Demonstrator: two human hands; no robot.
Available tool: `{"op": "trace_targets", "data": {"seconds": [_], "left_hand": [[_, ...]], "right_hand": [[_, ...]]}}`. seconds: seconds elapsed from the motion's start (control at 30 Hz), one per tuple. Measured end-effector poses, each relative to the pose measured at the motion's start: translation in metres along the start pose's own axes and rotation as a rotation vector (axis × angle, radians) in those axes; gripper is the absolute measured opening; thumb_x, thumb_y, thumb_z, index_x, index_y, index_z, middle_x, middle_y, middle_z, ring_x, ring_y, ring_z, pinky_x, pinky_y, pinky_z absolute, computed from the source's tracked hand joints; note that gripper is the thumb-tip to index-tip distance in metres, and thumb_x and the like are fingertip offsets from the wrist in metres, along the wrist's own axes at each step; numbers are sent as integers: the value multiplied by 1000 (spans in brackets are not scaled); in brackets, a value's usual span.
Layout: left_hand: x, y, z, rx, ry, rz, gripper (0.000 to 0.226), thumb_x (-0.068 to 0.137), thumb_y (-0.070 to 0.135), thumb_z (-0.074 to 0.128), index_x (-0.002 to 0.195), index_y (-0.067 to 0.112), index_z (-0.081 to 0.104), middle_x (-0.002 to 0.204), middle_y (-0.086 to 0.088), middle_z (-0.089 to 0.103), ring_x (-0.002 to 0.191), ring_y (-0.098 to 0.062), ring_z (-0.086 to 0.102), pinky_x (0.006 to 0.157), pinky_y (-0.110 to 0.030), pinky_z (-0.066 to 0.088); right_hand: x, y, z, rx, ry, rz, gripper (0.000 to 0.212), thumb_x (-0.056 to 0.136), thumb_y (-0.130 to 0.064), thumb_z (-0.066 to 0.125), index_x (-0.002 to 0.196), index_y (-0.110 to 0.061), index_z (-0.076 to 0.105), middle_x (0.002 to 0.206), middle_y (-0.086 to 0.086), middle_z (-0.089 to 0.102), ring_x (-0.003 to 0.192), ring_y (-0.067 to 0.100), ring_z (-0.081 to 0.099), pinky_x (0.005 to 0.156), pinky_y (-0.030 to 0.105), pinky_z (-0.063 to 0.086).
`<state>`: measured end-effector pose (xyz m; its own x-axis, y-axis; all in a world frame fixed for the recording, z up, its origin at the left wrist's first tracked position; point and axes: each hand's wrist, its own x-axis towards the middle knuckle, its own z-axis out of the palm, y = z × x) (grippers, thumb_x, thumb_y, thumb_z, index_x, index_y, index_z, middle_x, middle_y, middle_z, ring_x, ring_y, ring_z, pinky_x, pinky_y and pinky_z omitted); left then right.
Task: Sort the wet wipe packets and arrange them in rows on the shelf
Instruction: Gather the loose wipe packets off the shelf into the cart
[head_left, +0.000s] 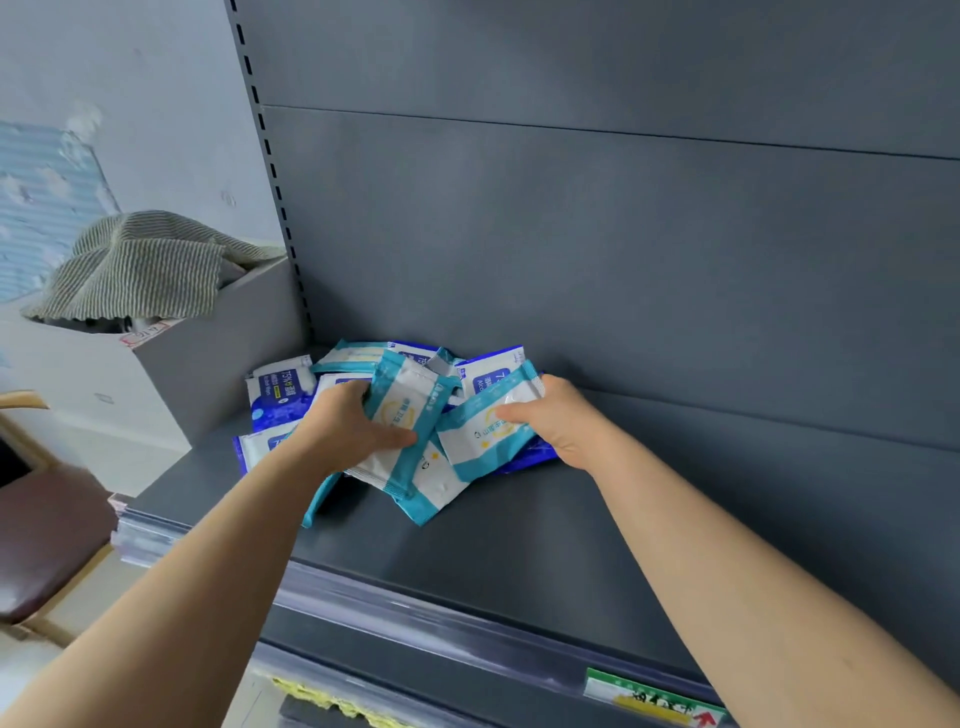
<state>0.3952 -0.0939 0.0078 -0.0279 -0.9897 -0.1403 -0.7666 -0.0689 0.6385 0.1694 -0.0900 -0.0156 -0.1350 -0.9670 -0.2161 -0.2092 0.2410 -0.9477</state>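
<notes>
While both hands work in the heap, I count what I can. My left hand (353, 421) has its thumb and fingers curled round one teal-edged packet (402, 410), held tilted above the pile. My right hand (561, 421) pinches a second teal packet (483, 431) by its right end, thumb on top and fingers underneath. A third teal packet (434, 493) sticks out below these two, and a fourth (353, 356) lies at the back of the pile. I make out at least four blue packets (280, 389), two on the left, one at the back and one under my right hand. They overlap, so I cannot give an exact total.

All the packets sit jumbled at the left rear of one dark grey shelf (519, 545), close against its grey back panel (571, 234). One clear price rail (415, 613) runs along the shelf's front edge, with one green label (649, 696) lower right. Left of the shelf stands one cardboard box (208, 364) with one striped cloth (140, 265) draped over it, before a pale wall (156, 104). One chair with a dark red seat (41, 530) shows at lower left.
</notes>
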Motion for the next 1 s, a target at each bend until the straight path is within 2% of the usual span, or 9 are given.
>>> {"op": "trace_targets", "data": {"seconds": [0.1,0.17,0.23,0.37,0.53,0.63,0.73,0.9,1.0], "left_hand": [[-3,4,7,-10,68,80,66,65,36,85,118,10,57,107,-3,61,90,-20,58,67,-30,46],[-7,11,13,-21,91,142,44,64,33,86,95,16,60,92,0,62,75,-14,55,55,-25,38],[-14,22,20,-17,80,182,38,65,31,85,78,21,51,77,5,54,64,-8,46,49,-23,29],[-19,38,40,-88,-28,185,47,64,36,85,88,11,54,84,-1,57,73,-18,52,55,-27,39],[-26,53,56,-145,-133,142,48,68,37,83,98,17,52,89,3,56,83,-17,55,69,-33,50],[-30,55,61,-276,-166,138,51,66,31,86,104,18,54,94,6,60,82,-12,58,71,-30,51],[-34,56,69,-438,-205,116,54,63,25,88,106,19,56,99,5,67,88,-15,66,80,-39,57],[-56,85,90,-610,-287,201,35,81,17,74,108,19,52,100,4,67,81,-10,67,57,-23,55],[-72,115,105,-633,-387,270,23,93,13,59,111,20,46,106,1,66,83,-10,66,58,-21,53]], "right_hand": [[-6,-4,-9,6,17,-11,27,80,3,70,106,-2,64,101,10,72,88,22,70,77,34,57],[-14,-7,-22,8,20,-23,27,79,4,69,106,-1,65,99,11,72,87,22,70,73,30,56],[-23,-7,-39,-22,36,-24,26,79,4,69,103,-3,65,98,9,73,86,21,70,75,30,56],[-44,3,-69,-64,44,16,16,79,2,70,89,-11,70,96,8,74,87,21,71,84,35,56],[-67,16,-82,1,1,93,16,82,3,68,89,-11,69,88,5,74,73,13,71,68,25,58],[-76,16,-83,17,14,75,20,83,3,67,100,-7,68,101,9,73,84,18,70,79,29,56],[-88,20,-87,65,26,66,23,83,5,65,104,-5,66,104,11,72,92,24,69,87,35,54],[-118,28,-121,114,164,2,20,82,3,68,97,-10,66,96,5,74,87,19,71,80,32,56],[-145,31,-153,147,246,-16,23,81,2,69,100,-11,65,93,2,75,85,17,71,74,30,57]]}}
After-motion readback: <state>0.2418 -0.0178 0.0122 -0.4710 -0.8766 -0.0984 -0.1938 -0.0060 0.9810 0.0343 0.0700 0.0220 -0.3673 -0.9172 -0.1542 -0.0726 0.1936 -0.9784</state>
